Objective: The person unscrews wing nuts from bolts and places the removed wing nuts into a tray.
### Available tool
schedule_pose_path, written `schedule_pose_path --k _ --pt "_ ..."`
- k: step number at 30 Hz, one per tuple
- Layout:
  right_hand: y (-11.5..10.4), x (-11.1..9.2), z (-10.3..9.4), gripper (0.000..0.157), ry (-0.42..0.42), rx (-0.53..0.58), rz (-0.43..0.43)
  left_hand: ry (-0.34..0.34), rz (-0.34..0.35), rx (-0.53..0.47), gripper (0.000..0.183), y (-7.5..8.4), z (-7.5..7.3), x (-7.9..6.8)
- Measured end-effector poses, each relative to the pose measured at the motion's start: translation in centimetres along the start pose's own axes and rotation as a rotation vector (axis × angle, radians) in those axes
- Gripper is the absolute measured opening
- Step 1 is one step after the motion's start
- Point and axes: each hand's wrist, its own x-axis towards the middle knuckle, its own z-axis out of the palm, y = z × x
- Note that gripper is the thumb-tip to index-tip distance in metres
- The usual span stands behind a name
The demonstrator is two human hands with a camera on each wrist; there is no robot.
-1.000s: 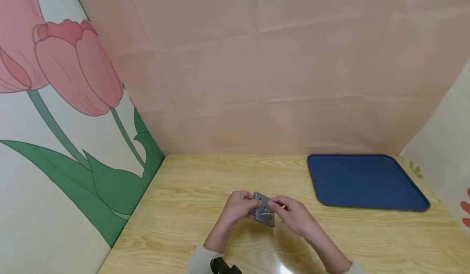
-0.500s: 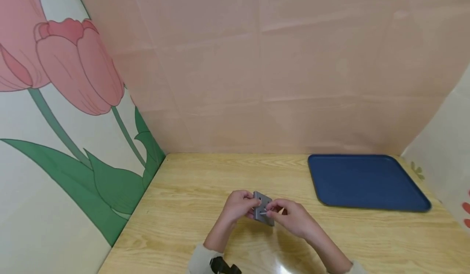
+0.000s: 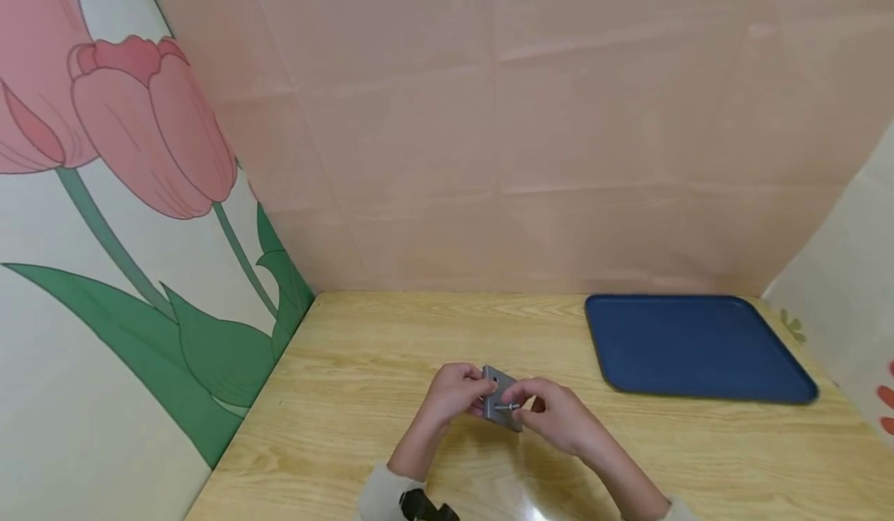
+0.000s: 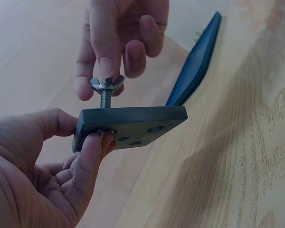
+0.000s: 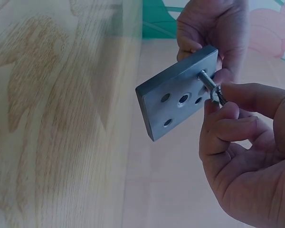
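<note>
My left hand [image 3: 459, 387] pinches a grey metal plate [image 5: 180, 92] by one edge, thumb on one face and fingers on the other. Several round holes run through the plate. Out of its face stands a threaded bolt [image 4: 105, 99], and near the bolt's free end sits a wing nut [image 4: 107, 85], apart from the plate. My right hand [image 3: 559, 414] has its thumb and fingertips at this wing nut, curled about its wings. The bolt's other end is hidden behind the left fingers. Both hands hold the work above the wooden table [image 3: 335, 443].
A blue tray [image 3: 698, 346] lies at the back right of the table. A pinkish-beige sheet [image 3: 447, 133] hangs behind the table. On the left rises a panel with printed tulips [image 3: 154, 133], and a pale panel [image 3: 852, 288] stands on the right.
My right fingers have shifted about the wing nut, reaching lower onto it and then loosening so that more of the bolt shows. The left hand and plate have stayed nearly still.
</note>
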Motion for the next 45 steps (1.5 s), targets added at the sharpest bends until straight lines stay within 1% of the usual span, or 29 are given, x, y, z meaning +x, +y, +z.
schedule_pose_path --k 5,9,13,17,20,29,37,45 --pt "-0.11 -0.08 -0.07 0.012 -0.007 0.011 0.004 -0.001 -0.004 0.002 0.015 -0.05 0.07 -0.02" --pt "-0.2 -0.03 -0.08 0.014 0.039 0.01 0.01 -0.001 -0.001 -0.001 0.015 -0.05 0.1 -0.02" --pt "-0.3 0.15 -0.04 0.021 0.119 -0.009 0.066 0.0 -0.002 0.002 0.015 0.0 0.12 0.04" --pt "-0.15 0.37 -0.01 0.021 0.144 -0.028 0.123 -0.001 0.001 0.002 0.015 0.02 0.24 0.04" --pt "0.04 0.4 0.0 0.019 0.134 -0.039 0.122 -0.003 0.007 0.003 0.015 0.0 0.31 0.02" --pt "0.37 0.25 0.02 0.02 0.077 -0.056 0.069 0.004 -0.008 -0.002 0.015 0.04 0.17 0.1" --pt "0.2 0.0 -0.12 0.014 0.03 0.004 0.024 0.005 -0.015 0.009 0.016 0.17 0.21 0.1" --pt "0.25 -0.14 -0.16 0.016 0.031 0.003 -0.009 0.001 -0.018 0.007 0.015 0.25 0.3 0.25"
